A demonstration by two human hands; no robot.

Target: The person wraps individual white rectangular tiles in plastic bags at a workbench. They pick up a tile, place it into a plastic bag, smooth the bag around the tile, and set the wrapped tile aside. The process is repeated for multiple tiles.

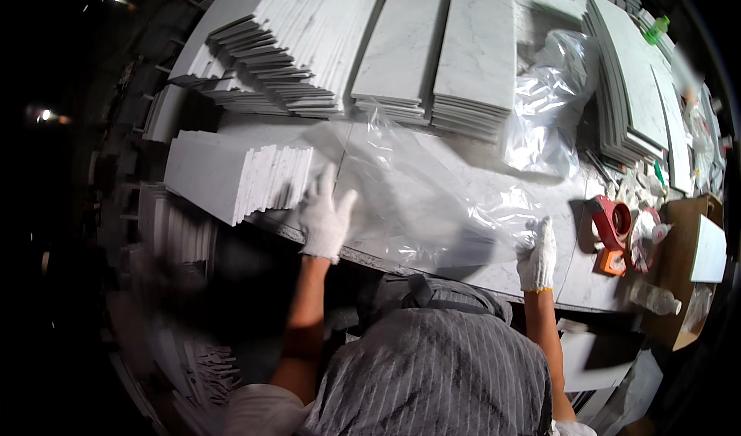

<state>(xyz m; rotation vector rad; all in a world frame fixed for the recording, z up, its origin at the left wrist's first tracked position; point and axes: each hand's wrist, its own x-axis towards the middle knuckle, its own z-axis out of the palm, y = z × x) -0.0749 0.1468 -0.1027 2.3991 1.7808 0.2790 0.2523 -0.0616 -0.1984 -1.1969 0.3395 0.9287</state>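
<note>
A thin, clear plastic bag lies spread over the pale stone worktop in front of me. My right hand, in a white knit glove, is closed on the bag's right end near the front edge. At the bag's left end is my left hand, gloved the same way, with fingers stretched and thumb apart; it is slightly blurred, and whether it touches the film I cannot tell. Just left of that hand, a row of white marble-look tiles stands on edge, leaning together.
Tall stacks of long white tiles line the back, with more tiles at right. Between them sits a crumpled heap of clear bags. A red tape dispenser, an orange box and a clear bottle are at right.
</note>
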